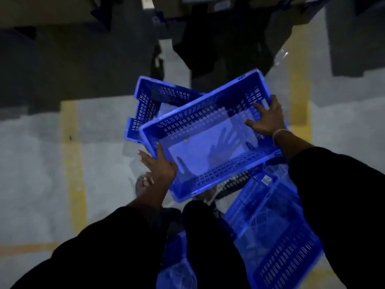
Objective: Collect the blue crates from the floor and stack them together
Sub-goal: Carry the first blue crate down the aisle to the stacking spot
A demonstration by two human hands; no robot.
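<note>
Because a crate this wide needs support at both ends, the person carries the upper blue crate with a hand on each short side, its open face up and its long axis slanting from about eight o'clock to two o'clock across the middle of the view. At the eight o'clock corner the left hand has its thumb hooked over the rim and its fingers spread along the outer wall, a light steadying hold more than a full clasp. At the three o'clock end the right hand lies over the rim with fingers splayed down the inside of the slotted wall, seemingly bearing most of the weight; a thin bracelet shows at the wrist. Just behind, toward eleven o'clock, a second blue crate sits lower, partly covered by the carried one, and looks like the base it is meant to drop into, though the two are turned at different angles and are not yet nested. A third blue crate lies on the floor at five o'clock, beside the person's dark trouser leg, waiting its turn. Yellow floor lines run at nine o'clock and two o'clock over pale concrete. Squaring the held crate to the one below appears to be the next need.
</note>
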